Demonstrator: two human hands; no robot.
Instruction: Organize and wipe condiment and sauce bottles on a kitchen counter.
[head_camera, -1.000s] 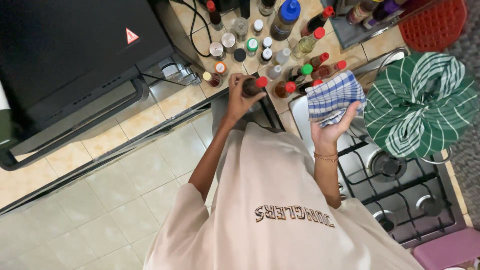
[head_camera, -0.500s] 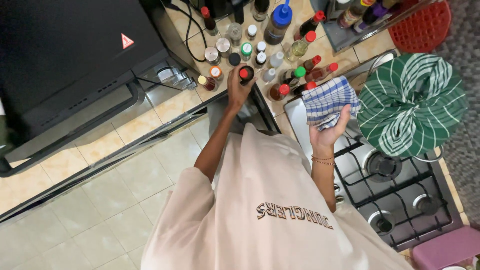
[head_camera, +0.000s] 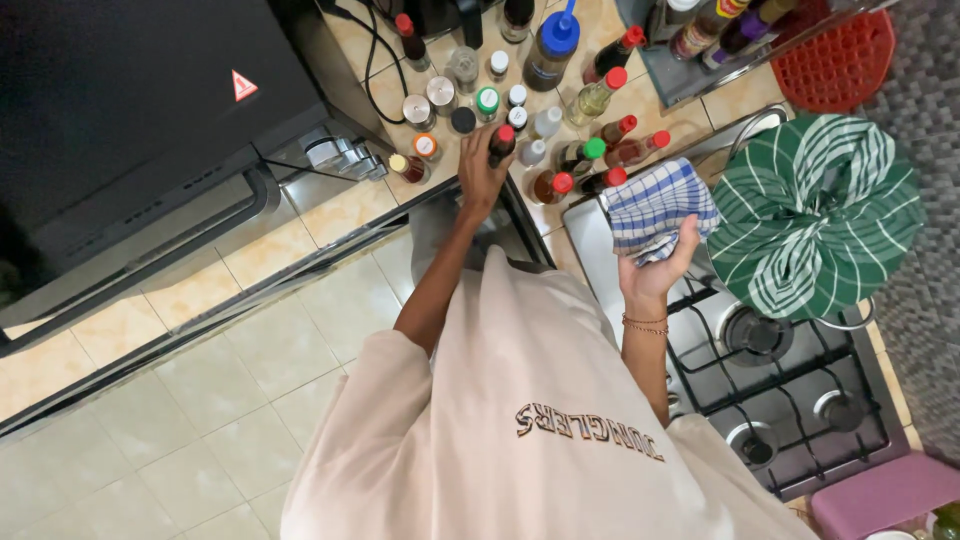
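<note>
The dark bottle with a red cap stands on the tiled counter among a crowd of other bottles and jars, its long axis close to upright and leaning slightly, so that the cap points up toward the camera and a little toward the back of the counter. The left hand is closed around its lower body, fingers wrapped on the side, with the cap clear above them. Just beside it on the right stand a small white-capped bottle and a brown bottle with a red cap, and behind it a green-lidded jar. The right hand is clenched on a bunched blue and white checked cloth, held over the left edge of the gas stove. Further right, a pot covered by a green striped cloth sits on the stove. To the left a black appliance stands well apart
</note>
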